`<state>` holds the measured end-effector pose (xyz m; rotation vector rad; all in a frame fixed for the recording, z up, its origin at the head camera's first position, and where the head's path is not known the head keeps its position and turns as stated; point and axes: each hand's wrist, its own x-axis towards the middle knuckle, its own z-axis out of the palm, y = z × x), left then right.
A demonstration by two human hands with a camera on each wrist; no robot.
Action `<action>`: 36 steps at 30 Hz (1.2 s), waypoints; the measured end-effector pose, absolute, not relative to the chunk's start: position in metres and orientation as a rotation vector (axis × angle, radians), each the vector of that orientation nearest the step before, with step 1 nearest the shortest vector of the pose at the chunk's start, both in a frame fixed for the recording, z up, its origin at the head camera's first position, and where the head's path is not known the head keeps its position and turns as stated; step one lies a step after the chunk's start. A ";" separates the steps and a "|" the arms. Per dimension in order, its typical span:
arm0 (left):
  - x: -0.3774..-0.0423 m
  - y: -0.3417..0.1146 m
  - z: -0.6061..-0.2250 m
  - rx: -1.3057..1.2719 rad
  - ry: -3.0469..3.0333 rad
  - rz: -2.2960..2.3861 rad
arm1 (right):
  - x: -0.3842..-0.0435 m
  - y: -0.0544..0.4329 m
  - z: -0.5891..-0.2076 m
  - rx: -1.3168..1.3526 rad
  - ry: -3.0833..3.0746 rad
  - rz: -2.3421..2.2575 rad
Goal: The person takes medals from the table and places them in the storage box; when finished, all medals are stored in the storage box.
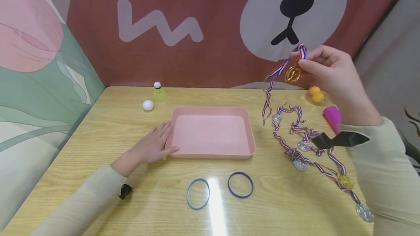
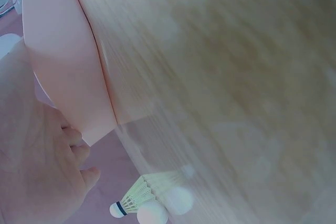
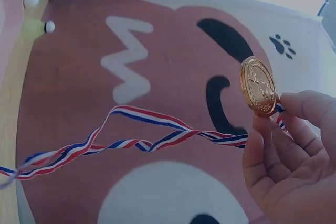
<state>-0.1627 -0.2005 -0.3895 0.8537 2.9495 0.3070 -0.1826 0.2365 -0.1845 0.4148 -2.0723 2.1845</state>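
My right hand [image 1: 328, 65], raised over the back right of the table, pinches the striped ribbon of a gold medal [image 1: 292, 74] between thumb and fingers. The rest of that red, white and blue ribbon [image 1: 268, 97] dangles twisted toward the tabletop. In the right wrist view the medal [image 3: 258, 86] shows its embossed face beside the fingertips. My left hand [image 1: 151, 145] rests with straight fingers along the left rim of a pink tray [image 1: 210, 156], its thumb over the front corner. Nothing lies in the tray. The left wrist view shows the tray's outer wall [image 2: 65, 51] beside that hand.
Silver medals [image 1: 299, 165] and a yellow-gold one [image 1: 346, 181] lie on tangled ribbons at right. Behind them are orange balls [image 1: 317, 97] and a magenta cone [image 1: 333, 116]. A shuttlecock [image 1: 159, 93] and white ball [image 1: 148, 105] stand back left. Light-blue [image 1: 198, 207] and dark-blue rings [image 1: 240, 196] lie in front.
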 end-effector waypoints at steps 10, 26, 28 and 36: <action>-0.163 -0.199 -0.390 0.859 2.952 0.308 | -0.190 0.193 -0.191 0.679 -2.137 2.095; -0.164 -0.198 -0.388 0.882 2.960 0.321 | -0.202 0.120 -0.201 0.901 -2.326 2.054; -0.164 -0.197 -0.389 0.889 2.961 0.325 | -0.205 0.110 -0.205 0.921 -2.338 2.069; -0.166 -0.196 -0.390 0.885 2.965 0.299 | -0.219 0.074 -0.223 0.954 -2.426 2.045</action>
